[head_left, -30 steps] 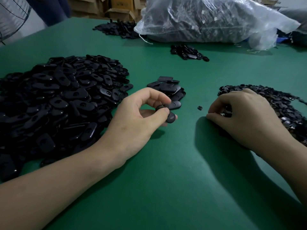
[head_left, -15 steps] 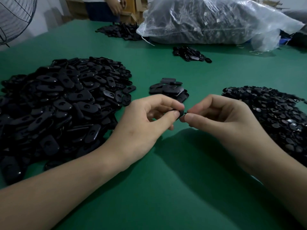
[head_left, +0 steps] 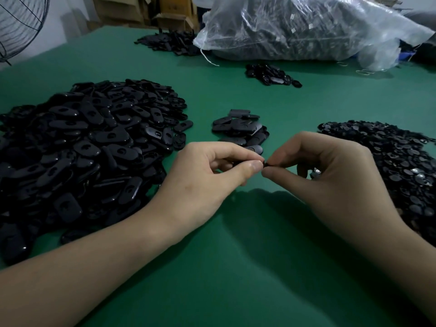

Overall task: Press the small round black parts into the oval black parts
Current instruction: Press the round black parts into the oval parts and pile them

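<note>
My left hand (head_left: 207,180) pinches an oval black part between thumb and fingers; the part is almost wholly hidden. My right hand (head_left: 330,175) pinches a small round black part (head_left: 266,163) and holds it against the oval part where the fingertips meet. More small parts (head_left: 316,172) sit inside the right palm. A big heap of oval black parts (head_left: 82,152) lies at the left. A heap of small round parts (head_left: 401,166) lies at the right. A small pile of oval parts (head_left: 240,129) sits just beyond my hands.
The green table (head_left: 224,267) spreads in front of me. A large clear bag of parts (head_left: 306,27) lies at the back, with two small piles (head_left: 271,74) (head_left: 169,42) near it. A fan guard (head_left: 21,24) stands far left, cardboard boxes (head_left: 165,13) behind.
My right hand left the round-part heap and came to my left hand. The fingertips of both hands now meet over the parts. The view shifted slightly.
</note>
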Demonstrator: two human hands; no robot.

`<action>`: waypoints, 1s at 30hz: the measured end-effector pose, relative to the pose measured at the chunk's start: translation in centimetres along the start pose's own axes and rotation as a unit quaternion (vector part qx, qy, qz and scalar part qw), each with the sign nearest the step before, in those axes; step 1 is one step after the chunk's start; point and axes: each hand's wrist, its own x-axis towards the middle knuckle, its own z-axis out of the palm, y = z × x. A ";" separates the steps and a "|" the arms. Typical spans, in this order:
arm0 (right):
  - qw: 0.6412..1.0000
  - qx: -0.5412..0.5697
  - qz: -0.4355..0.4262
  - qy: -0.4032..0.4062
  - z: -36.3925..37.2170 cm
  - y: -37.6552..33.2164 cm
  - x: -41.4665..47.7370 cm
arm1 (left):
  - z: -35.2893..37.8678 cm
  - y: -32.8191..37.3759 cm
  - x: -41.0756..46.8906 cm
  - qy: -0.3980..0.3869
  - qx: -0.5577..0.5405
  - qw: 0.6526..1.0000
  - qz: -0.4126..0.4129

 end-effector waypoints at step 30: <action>0.951 0.243 0.176 -0.068 0.5 0.5 0.1 | 0.0 -0.1 0.1 -0.012 0.004 1.000 -0.009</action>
